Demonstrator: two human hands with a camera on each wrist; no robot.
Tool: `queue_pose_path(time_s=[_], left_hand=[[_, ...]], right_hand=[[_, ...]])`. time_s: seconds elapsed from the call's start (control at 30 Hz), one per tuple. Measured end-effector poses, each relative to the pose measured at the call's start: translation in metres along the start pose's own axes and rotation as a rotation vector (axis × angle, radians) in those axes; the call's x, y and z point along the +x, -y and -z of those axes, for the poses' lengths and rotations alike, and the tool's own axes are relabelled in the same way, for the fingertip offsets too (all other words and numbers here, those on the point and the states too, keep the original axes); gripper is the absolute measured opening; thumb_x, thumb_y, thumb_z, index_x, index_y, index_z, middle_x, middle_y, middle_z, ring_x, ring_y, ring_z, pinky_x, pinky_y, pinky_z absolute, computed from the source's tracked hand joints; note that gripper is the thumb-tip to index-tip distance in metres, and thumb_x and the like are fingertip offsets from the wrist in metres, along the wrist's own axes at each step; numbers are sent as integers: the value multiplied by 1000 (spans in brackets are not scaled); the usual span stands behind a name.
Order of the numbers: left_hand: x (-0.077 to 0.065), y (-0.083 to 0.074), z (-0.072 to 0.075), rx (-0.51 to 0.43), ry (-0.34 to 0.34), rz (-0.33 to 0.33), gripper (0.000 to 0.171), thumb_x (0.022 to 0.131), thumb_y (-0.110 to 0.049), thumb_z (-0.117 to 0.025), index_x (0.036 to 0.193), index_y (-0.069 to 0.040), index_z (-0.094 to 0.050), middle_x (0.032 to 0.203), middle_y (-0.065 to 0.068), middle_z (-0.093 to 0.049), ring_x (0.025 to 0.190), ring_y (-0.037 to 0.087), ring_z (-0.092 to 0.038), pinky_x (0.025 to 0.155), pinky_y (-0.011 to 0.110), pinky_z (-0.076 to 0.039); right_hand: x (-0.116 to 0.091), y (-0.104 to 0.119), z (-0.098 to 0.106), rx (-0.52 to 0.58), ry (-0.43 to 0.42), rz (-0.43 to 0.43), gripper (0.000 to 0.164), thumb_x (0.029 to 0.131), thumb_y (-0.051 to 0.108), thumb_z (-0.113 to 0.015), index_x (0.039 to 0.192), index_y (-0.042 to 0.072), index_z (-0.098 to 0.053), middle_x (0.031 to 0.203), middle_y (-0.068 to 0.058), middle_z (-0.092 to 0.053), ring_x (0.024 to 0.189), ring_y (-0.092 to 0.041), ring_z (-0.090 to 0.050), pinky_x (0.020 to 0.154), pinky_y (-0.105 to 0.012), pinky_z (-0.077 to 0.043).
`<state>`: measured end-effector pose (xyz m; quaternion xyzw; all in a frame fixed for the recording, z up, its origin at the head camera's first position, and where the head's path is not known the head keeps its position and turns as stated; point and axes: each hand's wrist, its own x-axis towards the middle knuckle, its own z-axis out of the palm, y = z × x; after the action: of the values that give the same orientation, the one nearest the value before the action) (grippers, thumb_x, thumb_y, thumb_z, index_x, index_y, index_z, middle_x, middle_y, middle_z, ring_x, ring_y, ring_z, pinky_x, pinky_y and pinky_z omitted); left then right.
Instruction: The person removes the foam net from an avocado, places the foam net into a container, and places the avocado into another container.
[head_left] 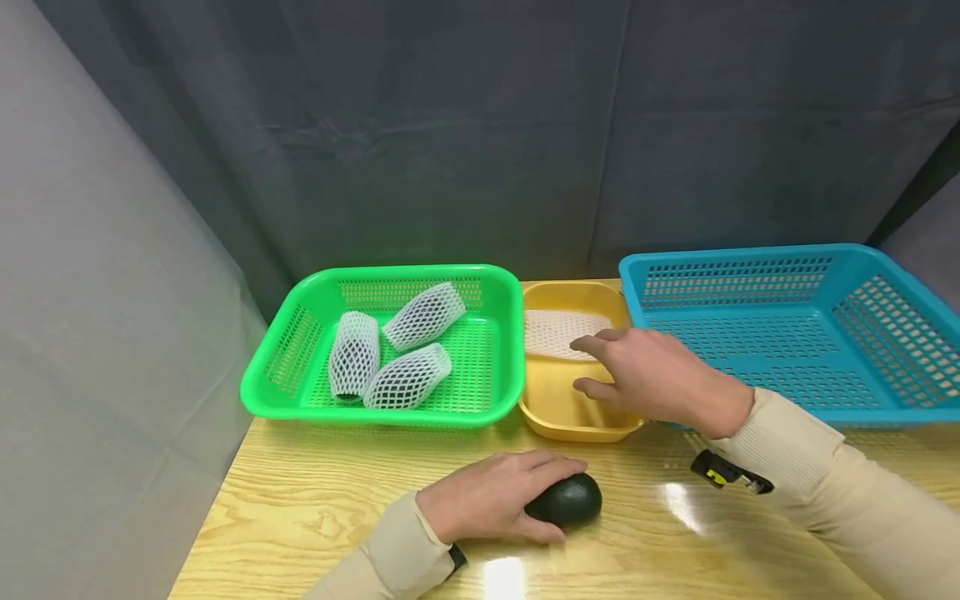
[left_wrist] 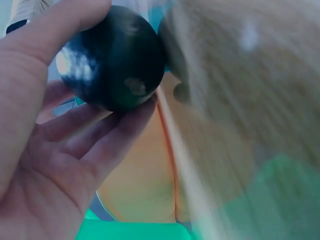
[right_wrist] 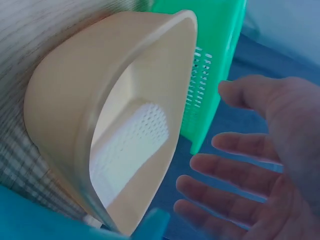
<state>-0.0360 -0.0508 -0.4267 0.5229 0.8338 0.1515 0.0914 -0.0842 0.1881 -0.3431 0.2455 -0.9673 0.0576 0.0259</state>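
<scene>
My left hand (head_left: 498,496) grips a dark green avocado (head_left: 573,500) at the wooden table, in front of the baskets. In the left wrist view, thumb and fingers curl round the glossy avocado (left_wrist: 112,57). My right hand (head_left: 652,375) reaches over the yellow basin (head_left: 581,433), its fingers spread and holding nothing. White foam net sleeves (head_left: 558,333) lie flat at the back of that basin, just beyond the right fingertips. The right wrist view shows the same sleeves (right_wrist: 132,150) inside the basin and the right hand (right_wrist: 250,170) apart from them.
At the left stands a green basket (head_left: 382,417) with three dark fruits in white foam nets, one being a netted fruit (head_left: 408,379). A blue basket (head_left: 757,333) stands right of the basin. Grey cloth (head_left: 450,142) hangs behind, and a pale wall (head_left: 112,292) bounds the left.
</scene>
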Motion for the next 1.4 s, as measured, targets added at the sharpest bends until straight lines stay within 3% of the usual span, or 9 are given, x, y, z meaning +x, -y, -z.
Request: queue_pose_path(time_s=[0.23,0.53,0.83,1.1,1.4], left_hand=[[5,-2,8,3,-20,6,73,86,-57,-64,146,-22,-41,138,-5,-57,119,8,-62,98,20,-50],[16,-3,34,0,-108,3,73,86,-55,-65,145,-20,-42,133,-3,-60,116,9,-64,94,20,-53],[33,-10,57,35,-143,-5,72,84,-52,-69,143,-17,-45,128,-3,-63,106,7,-67,85,17,-55],[54,-15,86,97,-172,-75,70,84,-49,-70,141,-15,-46,129,-2,-62,110,9,-66,90,19,-54],[88,-7,106,91,-189,-62,66,83,-47,-70,139,-18,-49,128,-3,-63,111,8,-64,87,19,-54]], right_hand=[[-21,-2,10,77,-36,-31,57,88,52,-64,130,13,-61,121,-9,-70,102,-27,-70,82,-45,-57],[-40,-14,14,76,-99,-53,73,86,70,-52,133,14,-57,120,-9,-68,91,-21,-69,71,-41,-57],[-58,-25,21,130,-109,-136,72,86,66,-57,139,18,-52,136,-10,-59,119,-31,-62,87,-51,-54],[-71,-39,25,133,-189,-134,73,80,61,-68,139,20,-52,140,-10,-55,119,-35,-60,85,-54,-53],[-86,-57,28,201,-191,-207,68,83,53,-69,142,27,-47,147,-3,-46,122,-33,-55,85,-55,-49]])
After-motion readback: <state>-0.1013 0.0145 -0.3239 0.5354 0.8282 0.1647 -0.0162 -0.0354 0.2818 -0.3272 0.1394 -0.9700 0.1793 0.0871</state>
